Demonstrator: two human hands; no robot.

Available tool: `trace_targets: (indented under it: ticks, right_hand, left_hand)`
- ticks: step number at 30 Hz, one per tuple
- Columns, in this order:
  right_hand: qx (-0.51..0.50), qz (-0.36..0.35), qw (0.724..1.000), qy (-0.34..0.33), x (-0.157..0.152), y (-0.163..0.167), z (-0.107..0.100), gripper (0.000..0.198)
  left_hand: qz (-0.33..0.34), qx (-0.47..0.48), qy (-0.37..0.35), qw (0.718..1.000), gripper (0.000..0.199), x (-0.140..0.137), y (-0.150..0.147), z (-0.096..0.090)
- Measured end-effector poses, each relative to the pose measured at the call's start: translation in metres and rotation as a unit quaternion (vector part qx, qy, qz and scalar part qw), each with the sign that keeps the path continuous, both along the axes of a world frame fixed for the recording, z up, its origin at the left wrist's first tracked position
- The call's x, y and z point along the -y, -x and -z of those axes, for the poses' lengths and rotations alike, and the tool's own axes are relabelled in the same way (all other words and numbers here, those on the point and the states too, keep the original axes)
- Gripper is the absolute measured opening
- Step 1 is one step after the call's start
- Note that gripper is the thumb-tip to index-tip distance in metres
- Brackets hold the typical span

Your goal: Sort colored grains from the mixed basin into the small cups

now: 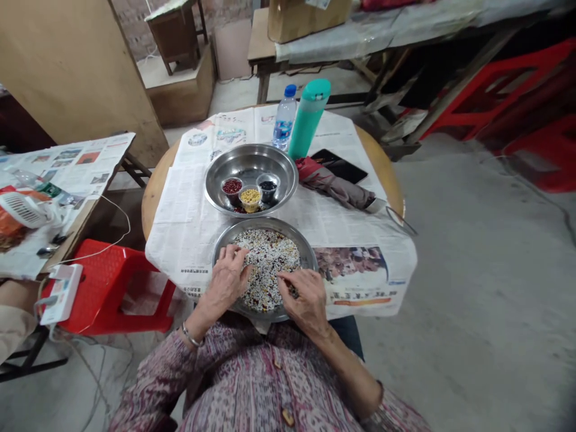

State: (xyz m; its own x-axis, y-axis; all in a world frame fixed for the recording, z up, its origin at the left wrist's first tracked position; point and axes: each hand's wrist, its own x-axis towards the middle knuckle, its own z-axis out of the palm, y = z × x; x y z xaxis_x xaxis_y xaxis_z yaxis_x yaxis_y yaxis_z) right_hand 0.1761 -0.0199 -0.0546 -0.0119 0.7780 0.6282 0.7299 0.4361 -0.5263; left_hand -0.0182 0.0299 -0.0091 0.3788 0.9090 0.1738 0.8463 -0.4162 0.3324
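A steel basin (310,255) at the table's near edge holds white rice-like grains (265,264) mixed with dark, red and yellow beans. My left hand (228,281) rests over its left side, thumb apart from the fingers, with nothing visible in its grasp. On the right, my right hand (308,300) is curled with thumb and forefinger close together over the grains; small dark beans (293,291) show within its curl. Just beyond stands a second steel basin (252,155) with a cup of red beans (232,187), a cup of yellow beans (250,197) and a cup of black beans (268,189).
Newspaper (180,222) covers the round table. Behind the far basin are a water bottle (284,120), a teal bottle (309,119), a folded umbrella (337,185) and a black flat object (339,165). A red stool (112,294) with a power strip (63,294) stands left.
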Motion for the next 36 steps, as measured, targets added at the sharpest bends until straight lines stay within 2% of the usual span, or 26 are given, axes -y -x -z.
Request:
trace_targets:
  ticks: [3,5,8,10,12,14,17,23,26,29,31,36]
  right_hand:
    - [-0.032,0.007,0.998,-0.047,0.0,-0.001,0.003,0.011]
    - [-0.046,0.017,0.996,-0.071,0.0,-0.001,0.005,0.013]
    - [-0.063,0.027,0.995,-0.076,0.0,0.0,0.007,0.015]
    - [-0.07,0.029,0.995,-0.072,-0.001,0.0,0.008,0.016]
    - [-0.072,0.03,0.995,-0.066,-0.001,0.001,0.009,0.016]
    - [-0.068,0.033,0.995,-0.063,0.0,0.0,0.01,0.015]
    - [-0.061,0.037,0.995,-0.064,0.0,0.0,0.011,0.013]
    - [-0.087,0.042,0.993,-0.062,0.0,-0.001,0.012,0.017]
    - [-0.09,0.039,0.994,-0.05,0.001,-0.002,0.013,0.017]
    - [-0.084,0.037,0.995,-0.033,0.003,-0.003,0.014,0.016]
    - [-0.087,0.029,0.995,-0.029,0.004,-0.004,0.014,0.016]
    - [-0.094,0.007,0.995,-0.037,0.004,-0.007,0.013,0.016]
  left_hand:
    - [-0.012,-0.064,0.017,0.998,0.037,-0.02,-0.007,-0.005]
    - [-0.022,-0.104,0.04,0.993,0.054,-0.031,-0.014,-0.008]
    - [-0.015,-0.126,0.087,0.988,0.073,-0.039,-0.028,-0.008]
    - [0.009,-0.096,0.114,0.989,0.064,-0.038,-0.036,-0.004]
    - [0.049,-0.043,0.133,0.989,0.042,-0.033,-0.042,0.002]
    - [0.096,0.0,0.153,0.984,0.028,-0.028,-0.046,0.006]
    - [0.145,0.022,0.189,0.971,0.024,-0.019,-0.048,0.005]
    - [0.197,-0.039,0.202,0.958,0.011,0.01,-0.038,-0.019]
    - [0.255,-0.043,0.213,0.942,0.018,0.023,-0.029,-0.023]
    - [0.292,-0.038,0.211,0.932,0.026,0.026,-0.023,-0.019]
    - [0.268,-0.049,0.205,0.94,0.029,0.022,-0.022,-0.016]
    - [0.142,-0.084,0.153,0.974,0.023,0.003,-0.024,-0.017]
